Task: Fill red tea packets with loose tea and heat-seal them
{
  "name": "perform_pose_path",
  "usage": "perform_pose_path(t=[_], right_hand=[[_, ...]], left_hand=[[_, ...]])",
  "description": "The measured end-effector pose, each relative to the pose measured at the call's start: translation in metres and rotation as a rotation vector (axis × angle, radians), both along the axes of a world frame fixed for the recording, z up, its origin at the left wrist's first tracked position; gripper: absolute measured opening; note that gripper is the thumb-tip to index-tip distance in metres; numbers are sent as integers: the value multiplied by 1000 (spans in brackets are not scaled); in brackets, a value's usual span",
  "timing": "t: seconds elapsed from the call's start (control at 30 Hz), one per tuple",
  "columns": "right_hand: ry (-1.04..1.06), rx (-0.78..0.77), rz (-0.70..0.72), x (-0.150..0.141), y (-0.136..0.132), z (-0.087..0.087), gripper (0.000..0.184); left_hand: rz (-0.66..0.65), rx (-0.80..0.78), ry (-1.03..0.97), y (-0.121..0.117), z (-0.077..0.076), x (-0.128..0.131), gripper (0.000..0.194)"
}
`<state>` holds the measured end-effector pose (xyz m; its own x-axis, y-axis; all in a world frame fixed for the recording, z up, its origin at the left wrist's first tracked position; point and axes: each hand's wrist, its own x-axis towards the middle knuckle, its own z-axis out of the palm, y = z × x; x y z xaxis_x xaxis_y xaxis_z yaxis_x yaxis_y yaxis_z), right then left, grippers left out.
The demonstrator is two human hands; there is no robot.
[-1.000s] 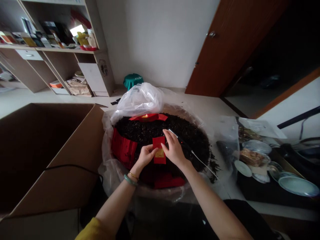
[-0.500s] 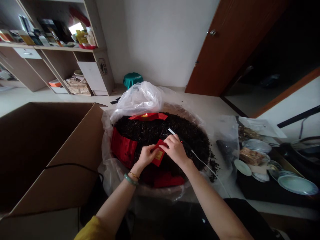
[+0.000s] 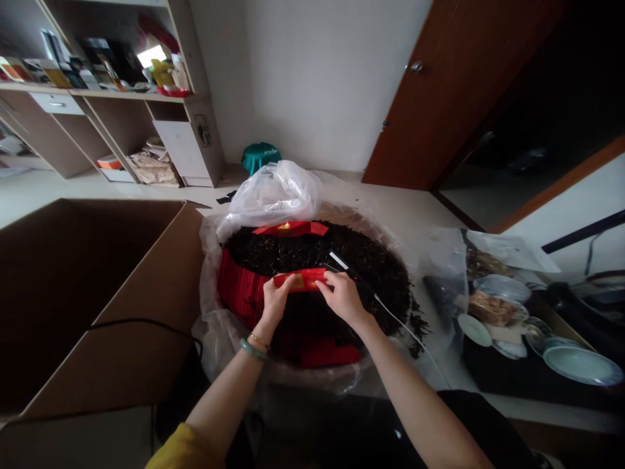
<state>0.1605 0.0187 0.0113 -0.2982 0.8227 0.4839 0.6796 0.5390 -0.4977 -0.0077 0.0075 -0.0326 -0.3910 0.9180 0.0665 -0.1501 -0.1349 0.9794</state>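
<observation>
A small red packet [image 3: 301, 280] with a gold mark is held flat and sideways between both hands above a big round basket [image 3: 381, 244] lined with clear plastic and filled with dark loose tea leaves [image 3: 293, 251]. My left hand [image 3: 274, 301] pinches the packet's left end. My right hand [image 3: 343, 296] pinches its right end. A stack of red packets [image 3: 240, 291] stands along the basket's left wall. More red packets [image 3: 327, 354] lie at the near edge, and another red packet [image 3: 289, 228] lies at the far side.
A large open cardboard box [image 3: 97, 286] stands left of the basket. A white cable [image 3: 395, 319] runs across the leaves to the right. Dishes and plates [image 3: 517, 319] crowd a dark tray at right. Shelves [image 3: 112, 98] and a brown door [image 3: 439, 91] stand behind.
The red packet was upright in both hands; it has been tilted and turned until it lies sideways, and both hands have risen slightly and moved apart to its ends.
</observation>
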Motion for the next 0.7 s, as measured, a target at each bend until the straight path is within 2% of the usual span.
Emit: perform_pose_path(t=[0.07, 0.13, 0.3, 0.5, 0.6, 0.7], right_hand=[[96, -108, 60, -4, -2, 0, 10], [227, -230, 115, -7, -3, 1, 15], [531, -463, 75, -7, -2, 5, 30], [514, -642, 220, -2, -1, 5, 36], [484, -666, 160, -2, 1, 1, 38], [435, -670, 108, -2, 3, -3, 44]], left_hand=[[-80, -21, -98, -1, 2, 1, 33], [-139, -40, -158, -2, 3, 2, 35], [-159, -79, -194, -2, 3, 3, 40], [-349, -127, -252, -2, 1, 0, 53], [-406, -124, -213, -3, 1, 1, 53], [-386, -120, -162, -3, 3, 2, 56]])
